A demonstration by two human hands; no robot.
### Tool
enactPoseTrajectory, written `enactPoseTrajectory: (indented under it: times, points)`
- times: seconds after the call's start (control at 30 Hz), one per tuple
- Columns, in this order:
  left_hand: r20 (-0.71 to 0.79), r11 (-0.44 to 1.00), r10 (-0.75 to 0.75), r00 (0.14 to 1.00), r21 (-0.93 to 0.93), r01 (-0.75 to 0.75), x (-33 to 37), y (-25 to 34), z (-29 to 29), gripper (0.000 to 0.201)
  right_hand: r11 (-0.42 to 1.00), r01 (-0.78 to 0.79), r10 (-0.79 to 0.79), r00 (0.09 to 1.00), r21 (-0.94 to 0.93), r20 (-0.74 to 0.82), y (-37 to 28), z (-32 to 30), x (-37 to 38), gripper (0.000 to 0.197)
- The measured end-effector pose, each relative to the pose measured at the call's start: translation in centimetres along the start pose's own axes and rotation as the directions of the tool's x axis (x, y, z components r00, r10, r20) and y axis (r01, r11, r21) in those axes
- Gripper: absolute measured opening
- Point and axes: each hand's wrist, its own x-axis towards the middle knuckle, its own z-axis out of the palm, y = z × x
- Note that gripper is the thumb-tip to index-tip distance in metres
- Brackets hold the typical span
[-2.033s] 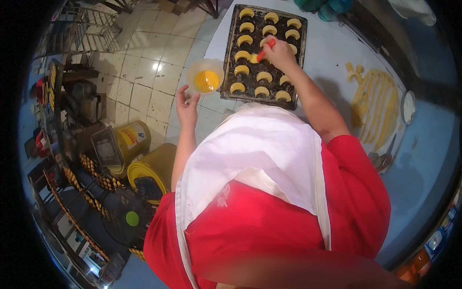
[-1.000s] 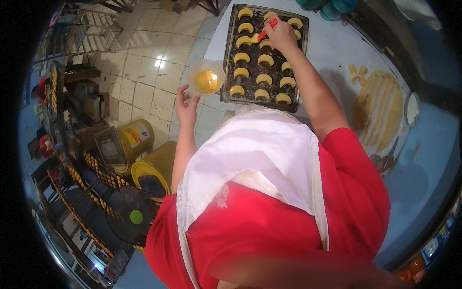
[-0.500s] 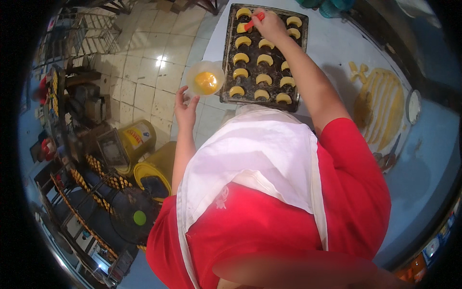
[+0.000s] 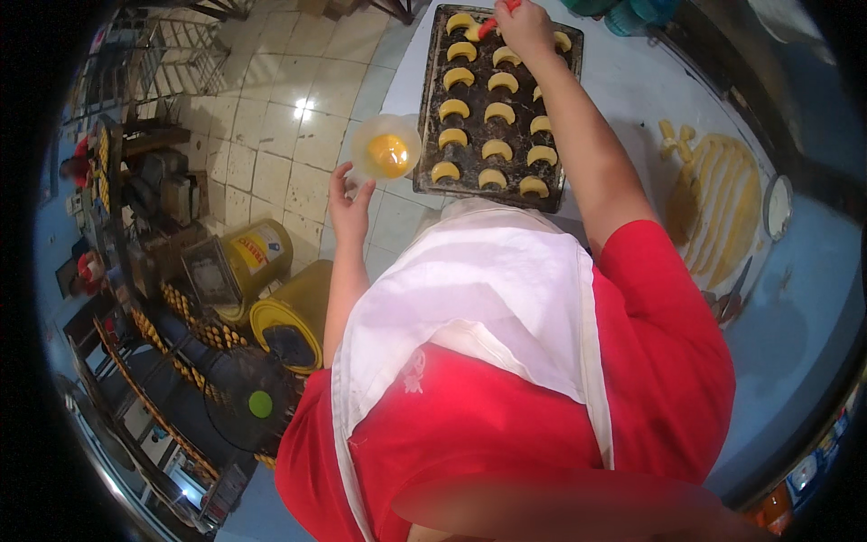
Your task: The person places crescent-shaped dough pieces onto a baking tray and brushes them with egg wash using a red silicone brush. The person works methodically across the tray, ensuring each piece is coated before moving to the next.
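Observation:
My left hand (image 4: 349, 200) grips a translucent bowl (image 4: 358, 152) by its rim, just left of the tray. Inside lies a yellow-orange liquid that looks like beaten egg (image 4: 388, 155). My right hand (image 4: 526, 32) is closed on a pastry brush (image 4: 489, 28) with a red handle, over the far end of the tray. The brush's pale tip lies by the right end of a yellow crescent-shaped dough piece (image 4: 460, 21). Rows of such crescents rest on the dark, worn baking tray (image 4: 476, 126); my right hand and forearm hide some of them.
A rolled dough sheet cut in strips (image 4: 722, 194) lies on the white table (image 4: 623, 95) at right. Beside it are a white round container (image 4: 778, 206) and a knife (image 4: 741, 275). Yellow buckets (image 4: 298, 303), a fan (image 4: 260, 404) and racks of small baked pieces (image 4: 203, 321) stand at left.
My right hand has moved the brush farther up the tray and slightly right, from a second-row crescent to the farthest left one. My left hand and the bowl have hardly moved.

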Motion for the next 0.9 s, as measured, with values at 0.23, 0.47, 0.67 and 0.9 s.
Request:
enactPoseTrajectory:
  times: [0.23,0.47,0.67,0.9]
  points:
    - [-0.001,0.999,0.024,1.000,0.041,-0.024,0.1,-0.2,-0.2,0.056,0.996,-0.082,0.085,0.984,-0.024,0.159,-0.9,1.4,2.1,0.026]
    - [0.002,0.999,0.007,1.000,0.032,-0.007,-0.1,-0.2,-0.1,0.057,0.998,-0.004,-0.009,0.971,0.055,0.240,-2.7,0.4,3.0,0.028]
    - [-0.002,1.000,-0.013,1.000,0.012,0.013,-0.2,0.4,0.2,0.057,0.996,-0.080,0.083,0.994,-0.044,0.073,-1.8,0.6,3.5,0.030]
    - [-0.017,0.994,0.016,1.000,0.107,-0.015,-0.5,0.3,0.0,0.055,0.968,-0.220,0.214,0.975,-0.117,-0.063,1.7,1.8,3.1,0.037]
